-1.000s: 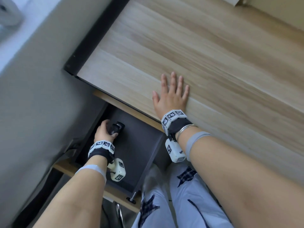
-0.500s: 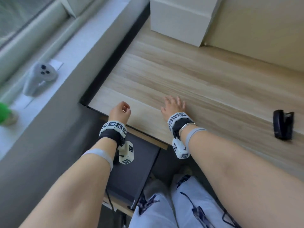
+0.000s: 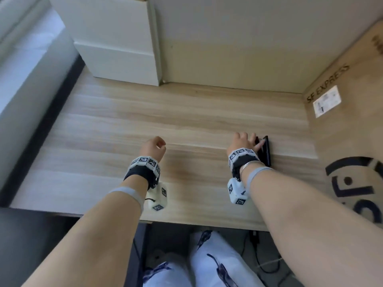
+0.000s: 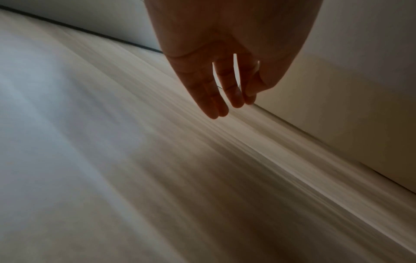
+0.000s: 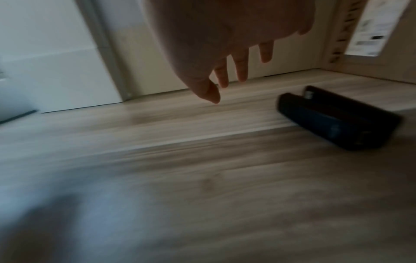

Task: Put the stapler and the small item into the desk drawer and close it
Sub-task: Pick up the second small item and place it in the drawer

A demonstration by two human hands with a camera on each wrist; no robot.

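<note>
A black stapler [image 3: 266, 152] lies on the wooden desk [image 3: 186, 117] at the right. My right hand [image 3: 253, 141] is at its left side with the fingers reaching to it. In the right wrist view that right hand [image 5: 231, 83] hangs above the desk with loose, straight fingers, and the stapler [image 5: 337, 119] lies apart to its right, not gripped. My left hand [image 3: 159, 145] hovers over the middle of the desk, loosely curled and holding nothing. The left wrist view shows the same left hand [image 4: 227, 105] with empty, relaxed fingers. The drawer and the small item are out of sight below the desk's front edge.
A white box [image 3: 116, 48] stands at the back left against the wall. A large cardboard box [image 3: 348, 131] marked SF EXPRESS closes off the right side, close to the stapler. A window sill [image 3: 24, 65] runs along the left. My knees [image 3: 217, 266] are under the desk.
My left hand has come up out of the drawer without the small black item and now hovers over the desk. My right hand has moved right, to the stapler. The view has swung up and right.
</note>
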